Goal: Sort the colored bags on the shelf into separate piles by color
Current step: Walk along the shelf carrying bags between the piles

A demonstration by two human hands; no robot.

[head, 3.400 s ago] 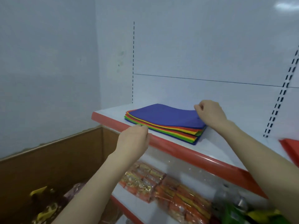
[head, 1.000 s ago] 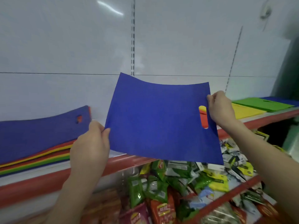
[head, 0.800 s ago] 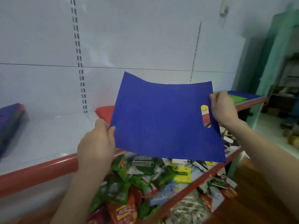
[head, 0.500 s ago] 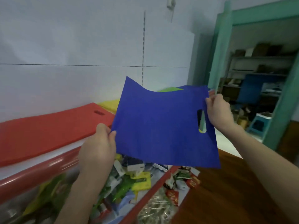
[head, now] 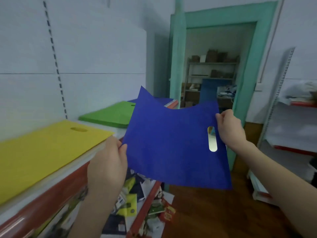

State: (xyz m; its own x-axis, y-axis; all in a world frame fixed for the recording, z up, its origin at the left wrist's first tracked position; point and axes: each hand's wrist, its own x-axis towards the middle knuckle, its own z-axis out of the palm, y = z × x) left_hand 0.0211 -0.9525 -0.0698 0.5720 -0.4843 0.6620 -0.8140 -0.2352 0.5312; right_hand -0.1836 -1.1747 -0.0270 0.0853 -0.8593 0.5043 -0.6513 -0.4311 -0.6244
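Blue bag [head: 171,148] pinched by left grip [head: 108,162], right grip [head: 230,131]; limp sheet may sag onto green pile [head: 109,115], missing blue pile [head: 164,100], seemingly behind.

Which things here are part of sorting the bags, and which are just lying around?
Job: blue bag, pinched by left hand and right hand; yellow pile; green pile; blue pile behind.
Lying about: snack packets on the lower shelf; back-room shelves.

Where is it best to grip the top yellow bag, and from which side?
Probably the yellow bag by its near right corner, pinched from the front of the shelf. It lies flat, so only edges offer purchase, and that corner sits by the front rim. The handle slot lies farther back.
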